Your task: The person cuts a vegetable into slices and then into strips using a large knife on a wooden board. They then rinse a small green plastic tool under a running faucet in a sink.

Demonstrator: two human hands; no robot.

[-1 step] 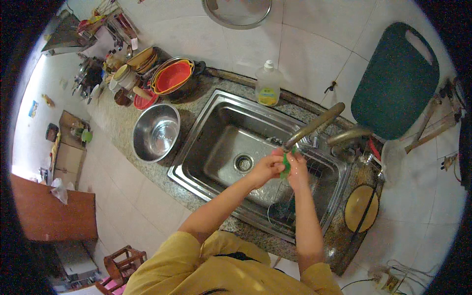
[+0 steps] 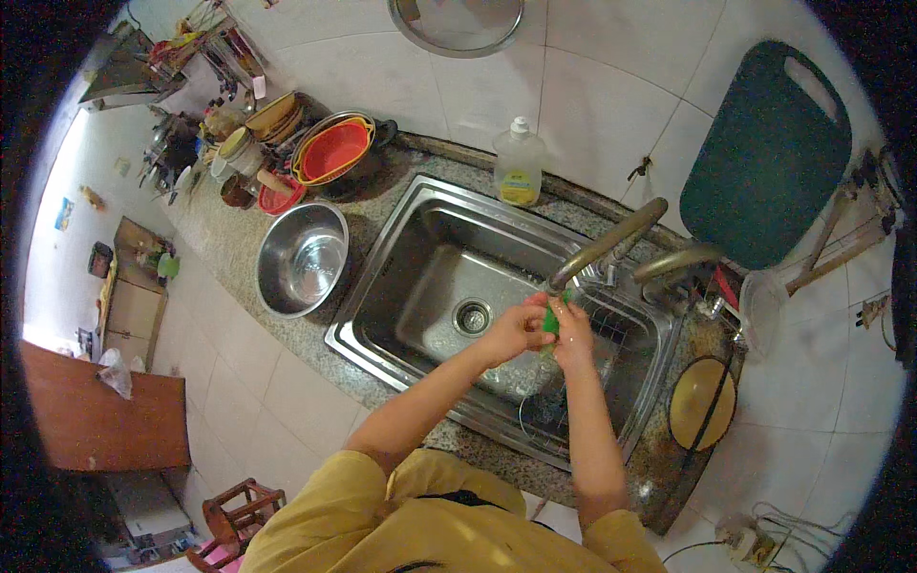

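Note:
Both my hands are under the spout of the tap [image 2: 611,246], over the steel sink [image 2: 430,215]. Between them is a small bright green piece [image 2: 551,320], soft-looking and mostly covered by fingers; its kind is too small to tell. My left hand [image 2: 518,331] pinches it from the left with bent fingers. My right hand [image 2: 574,336] is closed round its right side, wet and shiny. Below the hands, water splashes on the sink floor. A wire rack [image 2: 607,329] sits in the sink's right part, partly behind my right arm.
A steel bowl [image 2: 304,258] stands left of the sink; red and yellow baskets [image 2: 336,151] are behind it. A soap bottle [image 2: 519,162] stands at the back rim. The green cutting board [image 2: 769,158] leans on the wall. A second curved spout [image 2: 680,261] is right of the tap.
My fingers have shifted a little on the green piece, and less of its lower end shows. Both hands stay under the spout. The view has moved slightly.

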